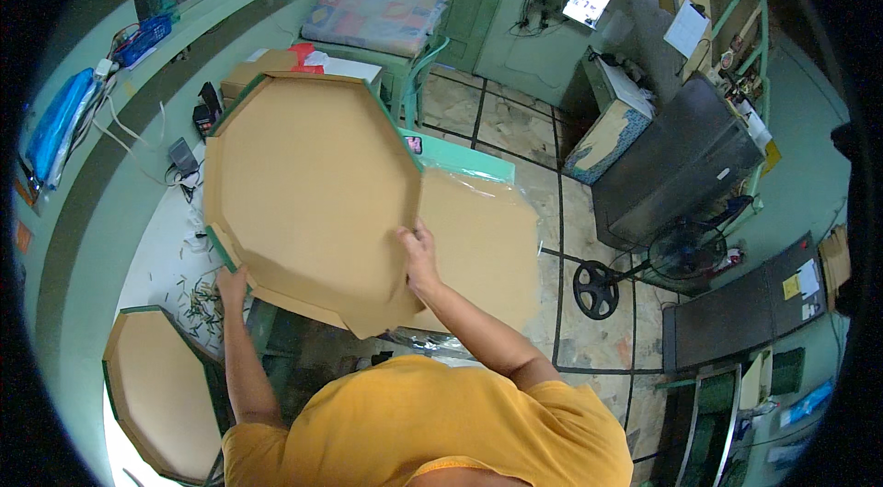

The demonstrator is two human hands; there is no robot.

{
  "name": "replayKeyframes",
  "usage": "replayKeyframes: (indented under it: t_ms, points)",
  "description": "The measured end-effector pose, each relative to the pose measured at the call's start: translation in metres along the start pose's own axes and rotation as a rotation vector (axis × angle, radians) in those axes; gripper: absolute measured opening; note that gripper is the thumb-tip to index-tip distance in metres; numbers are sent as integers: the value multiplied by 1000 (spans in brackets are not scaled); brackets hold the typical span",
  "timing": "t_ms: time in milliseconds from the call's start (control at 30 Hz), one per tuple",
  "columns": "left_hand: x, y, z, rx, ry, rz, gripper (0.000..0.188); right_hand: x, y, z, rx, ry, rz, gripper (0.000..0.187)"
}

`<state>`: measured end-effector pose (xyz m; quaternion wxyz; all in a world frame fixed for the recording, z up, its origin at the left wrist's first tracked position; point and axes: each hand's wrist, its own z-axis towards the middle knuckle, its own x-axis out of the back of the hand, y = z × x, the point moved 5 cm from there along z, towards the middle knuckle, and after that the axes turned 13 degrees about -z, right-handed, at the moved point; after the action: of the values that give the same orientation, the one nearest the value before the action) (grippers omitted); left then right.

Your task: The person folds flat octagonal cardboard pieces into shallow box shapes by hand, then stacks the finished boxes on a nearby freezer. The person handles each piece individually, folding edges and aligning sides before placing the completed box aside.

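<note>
In front of me a large many-sided cardboard tray [317, 183] is tilted up, its plain brown inside facing me and green showing along its outer edges. My left hand [233, 286] is closed on its lower left edge, the fingertips partly hidden behind the wall. On the right side my right hand [420, 259] grips the rim, with fingers bent over it. Close to that hand lies a flat brown cardboard sheet [483, 248], with clear plastic along its far edge. A smaller cardboard tray [158, 386] with green sides rests at the lower left, beside my left forearm.
Small dark scraps [198, 303] are scattered on the white table [152, 257]. Cables and a blue plastic package [60, 128] lie on the left ledge. A pedestal fan [681, 252] and a dark refrigerator [676, 160] stand to the right. Behind the tray is a green chair [423, 64].
</note>
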<state>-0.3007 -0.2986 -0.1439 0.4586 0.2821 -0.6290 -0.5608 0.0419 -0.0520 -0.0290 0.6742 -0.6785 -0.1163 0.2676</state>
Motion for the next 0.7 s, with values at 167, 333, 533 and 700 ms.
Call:
replayKeyframes:
  t_ms: [167, 333, 533, 700]
  points:
    - [79, -39, 64, -71, 140, 650, 49, -97, 45, 38, -1, -166, 58, 43]
    - [118, -55, 97, 258, 218, -462, 40, -143, 43, 74, 110, -223, -50, 51]
    - [132, -7, 104, 160, 62, -651, 41, -144, -2, 98, 96, -359, 117, 50]
    - [135, -20, 137, -16, 112, -278, 33, -139, -9, 99, 129, -344, 70, 47]
